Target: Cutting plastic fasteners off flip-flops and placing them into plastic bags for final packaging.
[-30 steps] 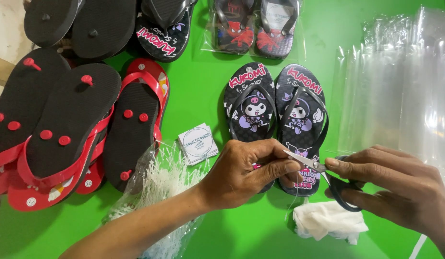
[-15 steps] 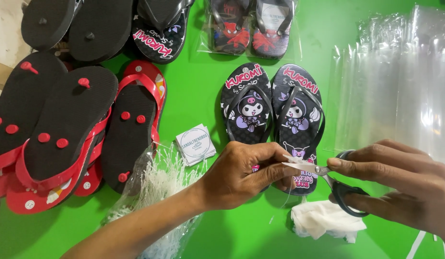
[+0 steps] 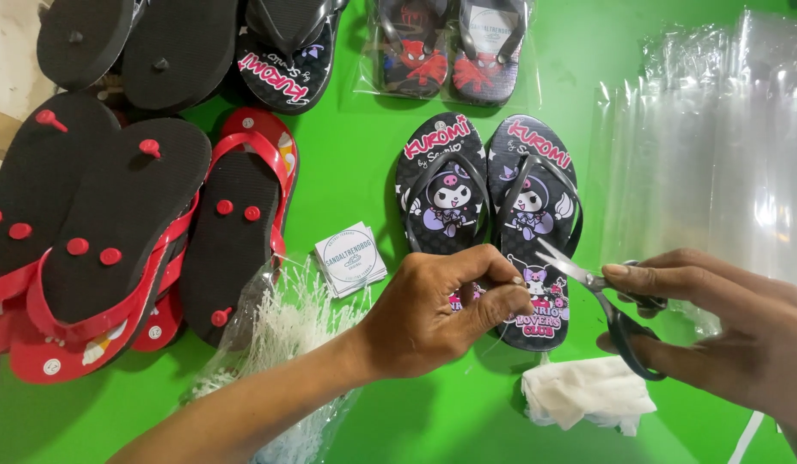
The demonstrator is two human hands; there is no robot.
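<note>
A pair of black flip-flops [image 3: 489, 193] with cartoon prints lies sole-down on the green table [image 3: 355, 103]. My left hand [image 3: 437, 314] hovers over their heel ends, fingertips pinched on something small that I cannot make out. My right hand [image 3: 725, 331] holds black-handled scissors [image 3: 609, 305] with the blades parted, tips pointing left toward my left fingertips above the right flip-flop's heel.
Red-and-black flip-flops [image 3: 115, 232] are piled at the left. More black ones [image 3: 192, 43] and a bagged pair [image 3: 454, 47] lie at the top. Clear plastic bags [image 3: 717, 146] are stacked at the right. A stack of small white cards [image 3: 349, 258], a bag of white plastic ties [image 3: 287, 331] and a white cloth [image 3: 588, 391] lie close to my hands.
My hands have drawn slightly apart and the scissor blades now show open beside my left fingertips. The view has shifted a little.
</note>
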